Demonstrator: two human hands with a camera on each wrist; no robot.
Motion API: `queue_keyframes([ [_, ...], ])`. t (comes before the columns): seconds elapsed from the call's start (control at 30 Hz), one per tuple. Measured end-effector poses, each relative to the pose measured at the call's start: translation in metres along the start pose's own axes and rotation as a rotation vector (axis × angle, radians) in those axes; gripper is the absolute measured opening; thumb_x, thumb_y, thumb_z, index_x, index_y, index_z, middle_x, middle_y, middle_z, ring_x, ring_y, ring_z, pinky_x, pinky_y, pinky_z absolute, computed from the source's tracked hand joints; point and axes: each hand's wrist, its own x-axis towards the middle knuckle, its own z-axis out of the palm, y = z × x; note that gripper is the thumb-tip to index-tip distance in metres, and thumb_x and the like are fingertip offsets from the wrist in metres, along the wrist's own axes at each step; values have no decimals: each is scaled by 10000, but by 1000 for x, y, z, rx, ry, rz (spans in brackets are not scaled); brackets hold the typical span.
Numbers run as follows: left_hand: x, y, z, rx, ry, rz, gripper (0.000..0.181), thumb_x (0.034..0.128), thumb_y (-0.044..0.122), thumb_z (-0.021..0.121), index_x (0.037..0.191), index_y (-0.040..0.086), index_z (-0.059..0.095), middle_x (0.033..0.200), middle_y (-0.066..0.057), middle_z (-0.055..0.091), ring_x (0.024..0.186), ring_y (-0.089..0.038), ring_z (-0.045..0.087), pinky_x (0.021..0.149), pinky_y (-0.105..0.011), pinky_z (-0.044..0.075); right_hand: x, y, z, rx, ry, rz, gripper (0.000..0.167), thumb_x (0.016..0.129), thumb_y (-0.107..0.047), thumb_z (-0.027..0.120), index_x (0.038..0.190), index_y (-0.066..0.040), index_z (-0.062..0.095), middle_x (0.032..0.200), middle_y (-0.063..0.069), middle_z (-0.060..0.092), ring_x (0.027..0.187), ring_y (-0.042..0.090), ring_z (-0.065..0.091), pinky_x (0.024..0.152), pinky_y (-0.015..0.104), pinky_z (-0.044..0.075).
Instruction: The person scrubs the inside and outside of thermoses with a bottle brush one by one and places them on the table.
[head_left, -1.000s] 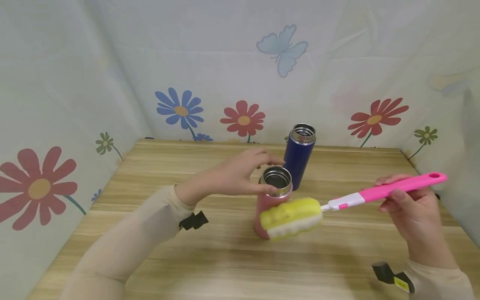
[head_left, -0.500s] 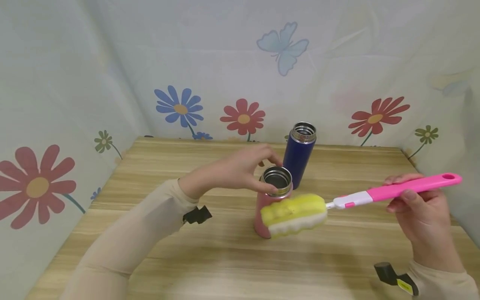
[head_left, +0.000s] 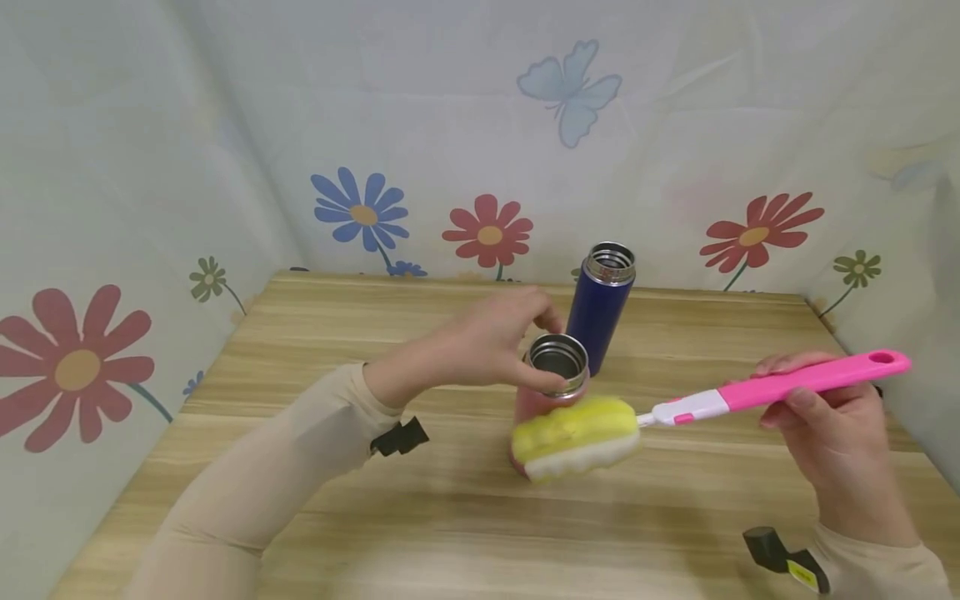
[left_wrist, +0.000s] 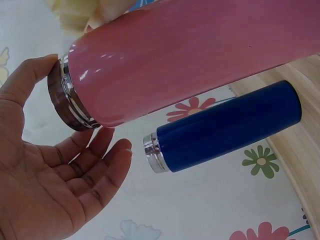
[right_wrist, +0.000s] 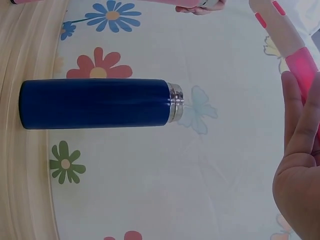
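A pink thermos bottle (left_wrist: pixel 190 55) without a lid stands upright on the table, its steel mouth facing up. My left hand (head_left: pixel 476 337) holds it by the neck, thumb on one side and fingers at the other. My right hand (head_left: pixel 843 437) grips the pink handle of a bottle brush (head_left: pixel 705 404), held nearly level above the table. The brush's yellow and white sponge head (head_left: pixel 577 433) is in front of the pink bottle's body and hides part of it; whether they touch I cannot tell. In the right wrist view only part of the brush shows.
Just behind the pink bottle stands a blue thermos bottle (head_left: pixel 598 317), upright and also lidless. Both are on a wood-grain table (head_left: pixel 360 533). A pale curtain with printed flowers (head_left: pixel 487 229) surrounds the table's back and sides.
The brush in my right hand has shifted slightly right, then back left, staying in front of the pink bottle. My left hand stays at the bottle's neck.
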Motion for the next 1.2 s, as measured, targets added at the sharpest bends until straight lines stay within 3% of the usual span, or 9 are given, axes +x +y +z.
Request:
queue_keyframes([
  [0.27,-3,7,6,77,88,-80,541,724,489,777,1027,104,547,955,16,571,858,-129,528,697,-222,480,-1,9,-6,-78,-32,31,234,902,197,437,1104,252,542,1073,303,663,886,310,708,695,317,596],
  [0.63,-6,14,14,109,184,-147,549,696,539,785,932,116,527,875,22,540,790,-131,512,614,-226,439,-8,18,-17,-271,-11,148,263,897,209,431,1107,174,585,1066,212,689,895,236,707,657,286,592],
  [0.87,-9,21,17,145,226,-192,571,678,581,785,903,125,526,856,26,533,760,-122,512,584,-225,434,-11,25,-24,-340,-38,184,303,883,244,410,1098,147,599,1066,176,697,866,209,713,630,279,589],
  [1.0,-11,23,18,168,240,-209,589,662,606,784,894,129,528,848,33,527,746,-116,513,572,-219,428,-12,26,-27,-396,-39,218,331,872,260,408,1095,125,612,1060,147,707,852,193,714,613,273,587],
  [1.2,-13,22,18,163,226,-206,609,666,622,774,945,130,549,888,32,549,783,-108,524,595,-217,450,-12,23,-27,-545,-16,309,374,878,232,441,1077,5,662,1040,44,721,846,127,714,589,258,584],
])
